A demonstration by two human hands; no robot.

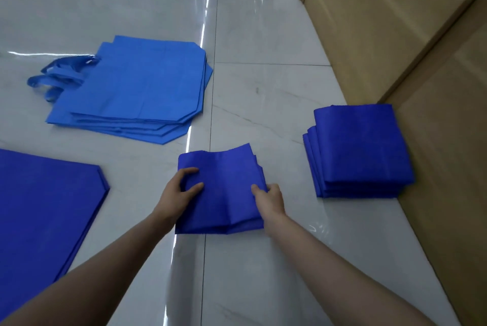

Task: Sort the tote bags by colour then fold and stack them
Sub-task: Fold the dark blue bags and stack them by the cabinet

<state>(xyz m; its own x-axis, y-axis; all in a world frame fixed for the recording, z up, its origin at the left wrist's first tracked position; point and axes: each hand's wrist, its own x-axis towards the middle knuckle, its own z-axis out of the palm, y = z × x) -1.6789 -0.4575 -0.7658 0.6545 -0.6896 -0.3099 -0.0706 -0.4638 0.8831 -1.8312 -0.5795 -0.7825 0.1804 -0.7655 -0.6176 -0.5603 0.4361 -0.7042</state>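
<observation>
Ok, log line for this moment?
step: fold | left grip: holds dark blue bag | right grip: pinches its right edge | folded stack: at right | unfolded: light blue pile, dark blue pile

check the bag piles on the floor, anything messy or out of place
Nothing spilled or damaged. The light blue pile is fanned out, edges staggered, handles splayed leftward. The dark blue bag gripped by the left hand and right hand shows uneven layers at its far right corner.

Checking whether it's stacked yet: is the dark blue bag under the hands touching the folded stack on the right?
Apart. The head view shows a strip of bare floor between the dark blue bag and the folded stack.
</observation>
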